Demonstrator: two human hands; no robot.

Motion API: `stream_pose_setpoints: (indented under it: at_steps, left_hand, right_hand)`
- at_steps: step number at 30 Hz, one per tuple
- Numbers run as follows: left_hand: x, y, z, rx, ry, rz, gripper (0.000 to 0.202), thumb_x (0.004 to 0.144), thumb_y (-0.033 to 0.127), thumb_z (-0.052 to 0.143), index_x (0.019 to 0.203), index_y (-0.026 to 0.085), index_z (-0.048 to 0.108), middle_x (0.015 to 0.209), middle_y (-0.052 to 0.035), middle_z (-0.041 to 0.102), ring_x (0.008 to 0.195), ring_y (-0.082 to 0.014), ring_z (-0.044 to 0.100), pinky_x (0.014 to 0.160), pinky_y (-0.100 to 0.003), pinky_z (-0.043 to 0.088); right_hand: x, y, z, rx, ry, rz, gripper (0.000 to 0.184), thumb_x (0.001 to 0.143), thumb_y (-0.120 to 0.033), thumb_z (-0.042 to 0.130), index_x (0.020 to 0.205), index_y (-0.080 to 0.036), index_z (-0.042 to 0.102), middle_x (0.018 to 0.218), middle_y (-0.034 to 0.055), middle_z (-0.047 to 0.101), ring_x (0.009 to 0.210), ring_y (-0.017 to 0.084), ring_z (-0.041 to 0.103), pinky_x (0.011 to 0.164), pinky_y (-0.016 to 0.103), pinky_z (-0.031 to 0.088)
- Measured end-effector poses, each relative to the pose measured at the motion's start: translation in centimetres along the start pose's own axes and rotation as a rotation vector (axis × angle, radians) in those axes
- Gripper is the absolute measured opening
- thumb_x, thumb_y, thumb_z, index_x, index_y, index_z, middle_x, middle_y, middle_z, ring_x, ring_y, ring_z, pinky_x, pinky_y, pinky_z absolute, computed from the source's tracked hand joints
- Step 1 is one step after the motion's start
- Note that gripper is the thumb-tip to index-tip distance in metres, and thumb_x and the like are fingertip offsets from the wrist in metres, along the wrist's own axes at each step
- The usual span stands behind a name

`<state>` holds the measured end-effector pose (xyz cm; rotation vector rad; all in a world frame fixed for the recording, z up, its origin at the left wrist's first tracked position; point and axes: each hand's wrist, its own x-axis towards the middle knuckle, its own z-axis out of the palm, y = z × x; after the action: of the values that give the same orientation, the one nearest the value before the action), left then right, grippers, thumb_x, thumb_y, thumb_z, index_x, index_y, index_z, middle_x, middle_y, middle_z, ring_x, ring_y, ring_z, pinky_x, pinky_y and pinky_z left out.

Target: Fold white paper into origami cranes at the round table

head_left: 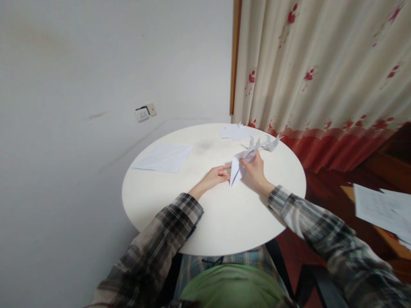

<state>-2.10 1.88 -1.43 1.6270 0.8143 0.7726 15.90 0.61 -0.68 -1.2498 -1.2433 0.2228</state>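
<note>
A piece of folded white paper (pixel 236 169), with creased flaps narrowing to a point near me, is held tilted above the right part of the round white table (pixel 221 222). My right hand (pixel 256 171) is closed on its right side, thumb and fingers pinching it. On its left is my left hand (pixel 214 177), fingers apart and slightly bent, the tips at or just beside the paper's edge; whether they touch it I cannot tell. Just beyond the right hand are folded white paper figures (pixel 271 143) with pointed tips, partly hidden.
White sheets (pixel 167 157) lie at the table's left. More white paper (pixel 231 131) lies at the far edge, near the floral curtain (pixel 308 77). A wall socket (pixel 141 114) is behind the table. Written pages (pixel 382 207) rest on a wooden surface to the right.
</note>
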Motion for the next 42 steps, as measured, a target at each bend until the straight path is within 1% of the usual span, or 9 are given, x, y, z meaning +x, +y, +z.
stream_pose_setpoints:
  at_steps: [6,11,14,18,24,27,32,42]
  left_hand:
    - [0.03,0.02,-0.01,-0.039,-0.005,-0.001,0.056,0.061,0.014,0.068,0.115,0.009,0.053,0.068,-0.0016,0.066,0.066,-0.0122,0.060,0.069,-0.025,0.044]
    - [-0.06,0.38,0.22,-0.058,-0.015,0.006,0.056,0.065,0.022,0.068,0.116,0.007,0.050,0.066,-0.0027,0.066,0.065,-0.0136,0.061,0.068,-0.026,0.045]
    - [-0.15,0.58,0.41,-0.017,-0.002,0.020,0.056,0.065,0.024,0.068,0.115,0.006,0.051,0.063,-0.0015,0.064,0.062,-0.0122,0.059,0.067,-0.026,0.045]
    - [-0.12,0.44,0.46,0.048,0.020,0.038,0.055,0.063,0.024,0.070,0.112,0.007,0.053,0.062,0.0006,0.062,0.059,-0.0102,0.056,0.065,-0.024,0.043]
    - [0.06,0.13,0.31,0.046,0.016,0.048,0.050,0.067,0.022,0.065,0.113,0.008,0.053,0.063,0.0000,0.063,0.063,-0.0106,0.057,0.068,-0.025,0.044]
    - [0.00,0.28,0.31,0.065,0.017,0.061,0.048,0.067,0.020,0.064,0.112,0.008,0.053,0.063,0.0003,0.063,0.062,-0.0102,0.057,0.069,-0.025,0.043]
    - [-0.15,0.59,0.28,0.066,0.001,0.073,0.051,0.065,0.018,0.065,0.114,0.009,0.052,0.063,0.0007,0.064,0.064,-0.0108,0.058,0.072,-0.026,0.044]
    - [-0.17,0.28,0.12,0.092,-0.041,0.083,0.057,0.061,0.019,0.069,0.115,0.008,0.050,0.064,0.0007,0.062,0.061,-0.0095,0.056,0.065,-0.023,0.043]
  right_hand:
    - [-0.01,0.00,-0.01,-0.001,0.005,0.000,0.027,0.062,-0.027,0.060,0.086,-0.022,0.048,0.072,-0.0014,0.057,0.066,0.015,0.052,0.063,0.029,0.042]
    - [-0.02,0.00,-0.02,0.006,0.002,-0.001,0.027,0.062,-0.027,0.060,0.086,-0.021,0.049,0.073,-0.0009,0.058,0.065,0.015,0.052,0.062,0.028,0.042]
    - [-0.07,-0.19,-0.02,0.002,-0.025,0.006,0.027,0.062,-0.026,0.060,0.087,-0.021,0.049,0.075,0.0000,0.058,0.068,0.016,0.053,0.064,0.029,0.042]
    - [-0.12,-0.33,0.06,0.007,-0.075,-0.009,0.030,0.062,-0.025,0.059,0.090,-0.020,0.050,0.078,0.0011,0.060,0.071,0.017,0.054,0.067,0.030,0.042]
    - [-0.05,0.00,0.17,0.014,-0.076,-0.022,0.031,0.063,-0.024,0.059,0.092,-0.021,0.050,0.080,0.0017,0.061,0.071,0.017,0.054,0.068,0.031,0.043]
    - [-0.07,0.01,0.13,0.007,-0.075,-0.017,0.032,0.063,-0.024,0.059,0.093,-0.021,0.050,0.081,0.0021,0.061,0.072,0.018,0.055,0.068,0.031,0.043]
    - [-0.17,-0.22,0.04,0.026,-0.079,-0.024,0.032,0.062,-0.024,0.058,0.093,-0.021,0.050,0.080,0.0016,0.060,0.073,0.017,0.055,0.069,0.031,0.043]
    - [-0.30,-0.40,0.01,-0.019,-0.079,-0.019,0.029,0.063,-0.025,0.058,0.091,-0.021,0.050,0.077,0.0013,0.059,0.069,0.017,0.053,0.065,0.030,0.042]
